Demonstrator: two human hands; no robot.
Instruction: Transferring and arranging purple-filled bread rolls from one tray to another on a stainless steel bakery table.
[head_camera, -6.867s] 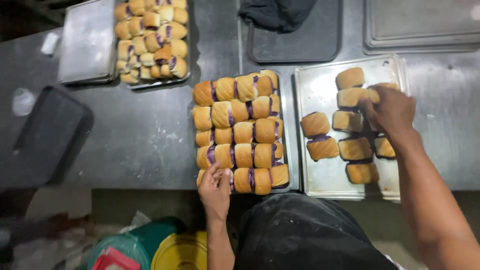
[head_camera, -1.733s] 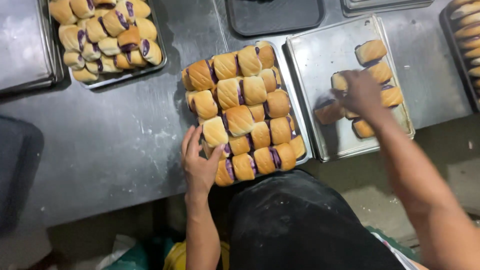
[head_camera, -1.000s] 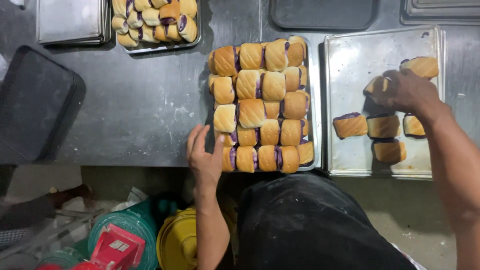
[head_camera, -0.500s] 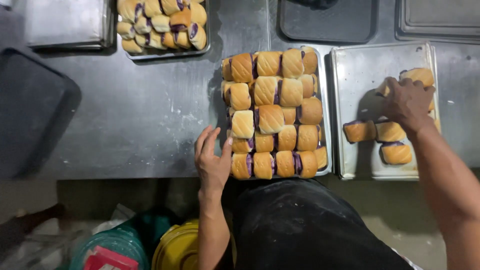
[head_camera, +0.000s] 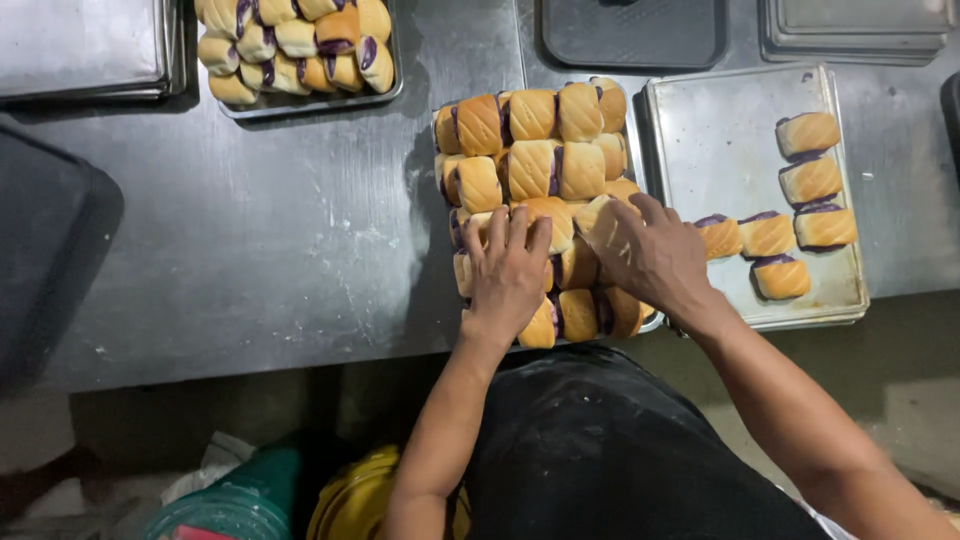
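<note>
A block of joined golden bread rolls with purple filling (head_camera: 535, 140) fills a metal tray in front of me. My left hand (head_camera: 507, 275) lies flat on the near rolls of that block, fingers spread. My right hand (head_camera: 650, 255) reaches onto the block's right side, fingers around one roll (head_camera: 600, 215) at the edge. To the right, a second metal tray (head_camera: 720, 130) carries several separated rolls (head_camera: 810, 180) along its right and near sides.
Another tray of rolls (head_camera: 300, 45) stands at the back left beside an empty steel pan (head_camera: 80, 50). Dark plastic trays lie at the far left (head_camera: 50, 260) and at the back (head_camera: 635, 30). Stacked steel trays (head_camera: 860, 25) sit back right. Green and yellow containers (head_camera: 340, 495) stand below the steel table.
My right hand has left the right tray and come over to the block of rolls. My left hand has shifted from the block's near left corner onto its rolls.
</note>
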